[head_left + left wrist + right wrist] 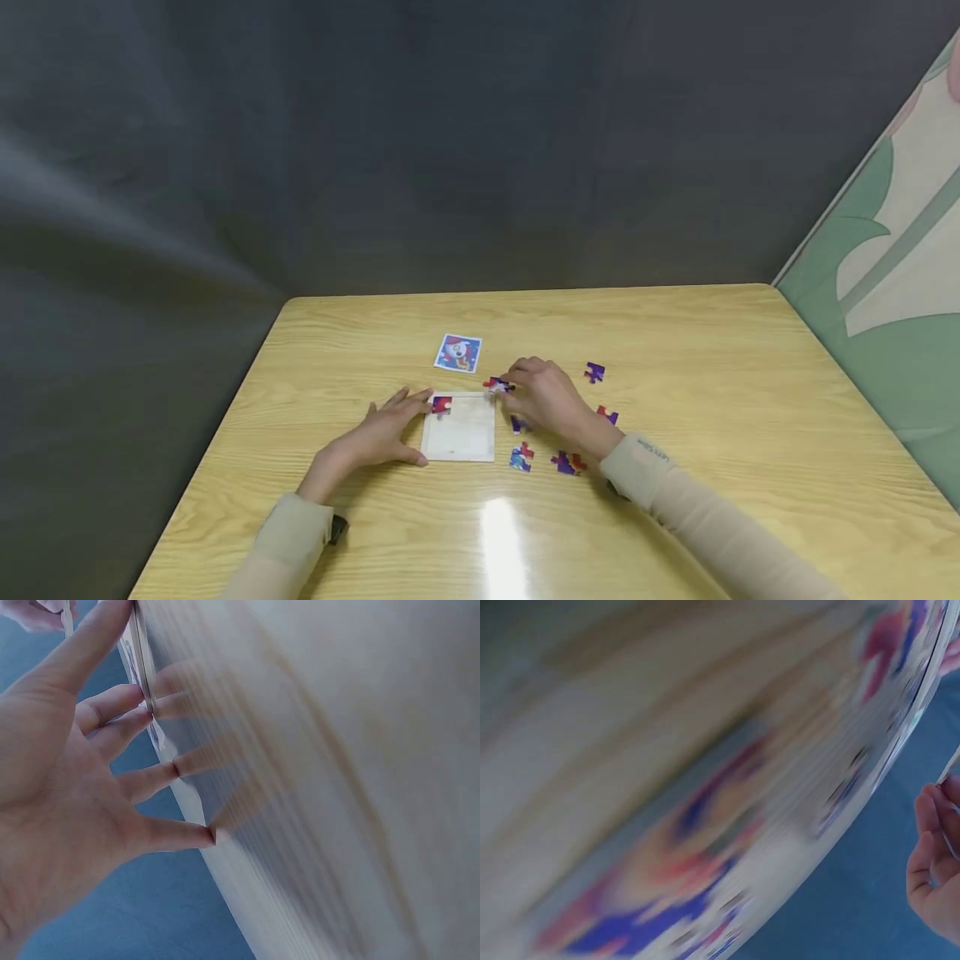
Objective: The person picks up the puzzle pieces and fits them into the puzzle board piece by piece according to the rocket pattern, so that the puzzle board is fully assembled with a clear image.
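Observation:
A square white puzzle tray lies on the wooden table, with a red and purple puzzle piece in its upper left corner. My left hand spreads its fingers along the tray's left side, thumb near the lower corner and index finger near the upper one. In the left wrist view, those fingertips rest on the tabletop. Just off the tray's upper right corner, my right hand pinches a red, white and dark puzzle piece. The right wrist view shows the pinching fingers raised over the table.
Behind the tray lies a small picture card of a cartoon face. Several loose pieces lie right of the tray, among them a blue and red piece, a purple and red piece and a purple piece. Dark sheeting hangs behind the table.

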Tool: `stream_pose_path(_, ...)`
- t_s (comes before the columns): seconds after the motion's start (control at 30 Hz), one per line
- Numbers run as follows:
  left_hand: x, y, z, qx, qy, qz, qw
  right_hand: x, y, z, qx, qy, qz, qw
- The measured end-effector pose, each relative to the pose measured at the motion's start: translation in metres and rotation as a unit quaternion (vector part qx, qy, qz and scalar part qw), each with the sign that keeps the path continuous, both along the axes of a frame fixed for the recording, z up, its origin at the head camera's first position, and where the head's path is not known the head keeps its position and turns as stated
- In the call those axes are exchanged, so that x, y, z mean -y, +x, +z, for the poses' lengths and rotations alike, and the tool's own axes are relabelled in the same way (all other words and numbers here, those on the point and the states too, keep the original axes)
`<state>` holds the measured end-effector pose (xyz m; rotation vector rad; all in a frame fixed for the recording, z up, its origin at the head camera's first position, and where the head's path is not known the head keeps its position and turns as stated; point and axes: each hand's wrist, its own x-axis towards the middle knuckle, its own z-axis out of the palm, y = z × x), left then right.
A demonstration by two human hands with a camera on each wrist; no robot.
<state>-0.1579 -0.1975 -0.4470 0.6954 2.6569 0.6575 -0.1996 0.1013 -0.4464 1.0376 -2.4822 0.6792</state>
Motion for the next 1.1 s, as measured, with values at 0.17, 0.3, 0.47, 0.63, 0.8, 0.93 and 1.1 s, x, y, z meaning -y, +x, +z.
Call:
stream_pose_path(0.17,0.0,-0.004,-0.002,-0.002,-0.009,-0.001,1.0,0.025,0.007,0.002,-0.011,0.022,0.01,1.0)
stream_pose_path(0.3,0.002,-0.005,-0.003,-0.004,-0.013,0.005,0.9999,0.042,0.009,0.002,0.003,0.069,0.021,0.997)
stream_pose_path(0.47,0.002,-0.006,-0.003,-0.007,-0.006,-0.001,1.0,0.053,0.009,0.0,0.024,0.099,0.007,0.995)
stream_pose_path(0.63,0.005,-0.006,-0.004,-0.008,-0.017,0.002,0.9998,0.062,0.006,-0.004,0.038,0.101,0.008,0.994)
stream_pose_path(0.8,0.011,-0.008,-0.003,-0.015,-0.019,0.001,0.9997,0.07,0.002,-0.006,0.04,0.103,0.001,0.994)
stream_pose_path(0.93,0.015,-0.007,-0.003,-0.019,-0.016,0.001,0.9997,0.075,0.002,-0.008,0.042,0.109,-0.001,0.993)
stream_pose_path(1.1,0.022,0.003,-0.005,-0.011,-0.011,0.022,0.9996,0.086,0.004,-0.012,0.036,0.125,0.015,0.991)
